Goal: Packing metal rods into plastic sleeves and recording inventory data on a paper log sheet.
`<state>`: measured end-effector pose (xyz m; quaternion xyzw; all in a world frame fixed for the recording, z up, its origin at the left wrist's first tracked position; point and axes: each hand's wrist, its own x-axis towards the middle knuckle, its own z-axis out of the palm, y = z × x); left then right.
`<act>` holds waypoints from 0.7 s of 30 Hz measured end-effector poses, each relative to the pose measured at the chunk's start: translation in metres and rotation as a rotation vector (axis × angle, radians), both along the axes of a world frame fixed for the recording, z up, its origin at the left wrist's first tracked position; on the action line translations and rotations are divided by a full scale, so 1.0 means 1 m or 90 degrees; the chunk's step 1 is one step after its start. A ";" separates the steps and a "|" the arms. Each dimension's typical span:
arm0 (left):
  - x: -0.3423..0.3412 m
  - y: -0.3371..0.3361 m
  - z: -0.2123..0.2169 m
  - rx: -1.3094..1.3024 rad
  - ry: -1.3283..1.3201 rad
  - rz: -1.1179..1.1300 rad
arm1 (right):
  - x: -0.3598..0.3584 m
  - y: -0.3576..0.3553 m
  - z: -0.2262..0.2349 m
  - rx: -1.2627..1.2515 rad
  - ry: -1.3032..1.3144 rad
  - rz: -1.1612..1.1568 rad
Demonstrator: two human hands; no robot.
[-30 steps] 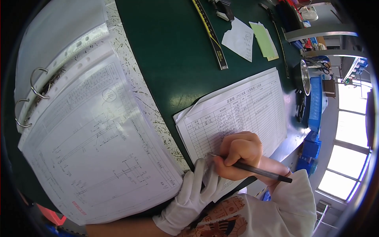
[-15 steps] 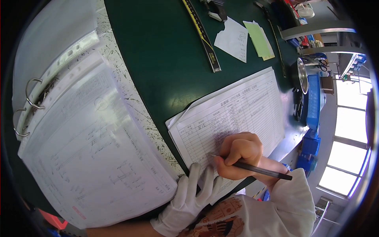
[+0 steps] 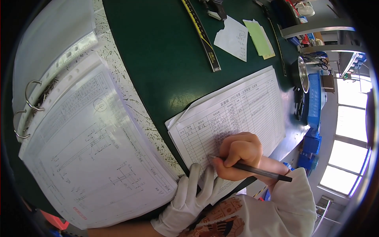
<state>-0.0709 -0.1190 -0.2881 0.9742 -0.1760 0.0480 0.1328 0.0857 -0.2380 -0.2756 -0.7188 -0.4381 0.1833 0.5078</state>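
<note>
Ruled form [image 3: 241,116] partly beneath both hands [image 3: 241,155]

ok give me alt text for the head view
A bare right hand holds a pen to a form, the gloved left hand at its edge. An open binder lies left, a ruler and notes beyond on a green table.

A long black-and-yellow strip [image 3: 202,37] lies near torn white paper [image 3: 232,39], a round metal bowl [image 3: 303,75] beside a blue plastic basket [image 3: 314,100].

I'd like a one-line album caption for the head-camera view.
Bare right hand holding a dark pen over a ruled form, white-gloved left hand at its edge, ring-bound drawing alongside.
</note>
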 end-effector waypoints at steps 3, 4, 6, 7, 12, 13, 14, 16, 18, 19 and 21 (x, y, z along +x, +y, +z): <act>-0.001 0.002 0.000 0.003 0.017 -0.018 | -0.001 0.001 0.000 0.002 0.000 -0.013; -0.001 0.002 0.000 0.003 0.019 -0.018 | -0.001 0.001 -0.001 -0.002 -0.005 -0.014; -0.001 0.002 0.000 0.053 0.003 -0.014 | -0.001 0.000 0.000 -0.003 -0.007 -0.012; 0.000 0.002 0.000 0.052 0.002 -0.014 | 0.000 0.000 0.000 -0.003 -0.008 -0.009; 0.000 0.001 0.002 0.048 0.006 -0.010 | 0.000 0.001 -0.001 0.000 -0.014 -0.014; 0.000 0.001 0.001 0.048 0.006 -0.010 | 0.000 0.000 0.000 -0.001 -0.012 -0.010; 0.000 0.000 0.000 0.025 0.008 -0.005 | 0.000 0.000 0.000 -0.001 -0.013 -0.010; 0.000 0.000 0.000 0.002 0.009 -0.001 | 0.000 -0.001 0.001 -0.001 -0.004 -0.011; -0.001 0.000 0.001 0.027 0.013 -0.003 | -0.001 0.000 -0.001 0.000 -0.006 -0.013; -0.002 -0.001 0.000 0.028 0.014 -0.003 | -0.001 0.000 -0.002 0.000 -0.008 -0.015; -0.002 -0.002 -0.001 0.053 -0.011 0.009 | -0.001 0.000 -0.001 0.001 -0.008 -0.011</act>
